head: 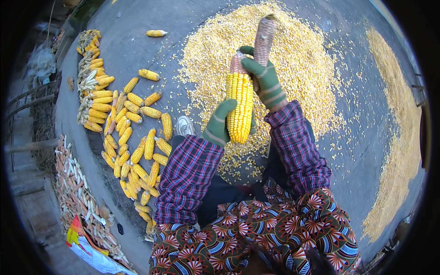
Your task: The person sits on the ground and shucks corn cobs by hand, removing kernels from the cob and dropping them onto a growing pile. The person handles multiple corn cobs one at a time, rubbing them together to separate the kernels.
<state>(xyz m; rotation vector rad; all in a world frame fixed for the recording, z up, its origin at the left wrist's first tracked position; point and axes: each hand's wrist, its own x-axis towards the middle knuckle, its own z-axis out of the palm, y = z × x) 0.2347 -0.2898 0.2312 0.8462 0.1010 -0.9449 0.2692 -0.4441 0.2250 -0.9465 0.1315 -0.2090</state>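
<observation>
In my left hand [220, 122], gloved in green, is a yellow ear of corn [240, 106], held nearly upright. Its top end is bare of kernels and shows the pinkish cob. My right hand [264, 79], in a matching glove with pale stripes, grips a stripped corn cob [264, 39] that points up and away. The fingers of that hand also reach the bare tip of the ear. Below both hands spreads a wide heap of loose corn kernels [306, 82]. The left hand's fingers are partly hidden behind the ear.
Whole ears of corn [137, 151] lie piled on the concrete floor to my left, beside bundled ears with husks [92, 82]. Bare cobs [77, 185] and a printed plastic sack [91, 249] lie farther left. A long strip of grain [398, 144] runs along the right. My shoe [185, 126] is near the kernels.
</observation>
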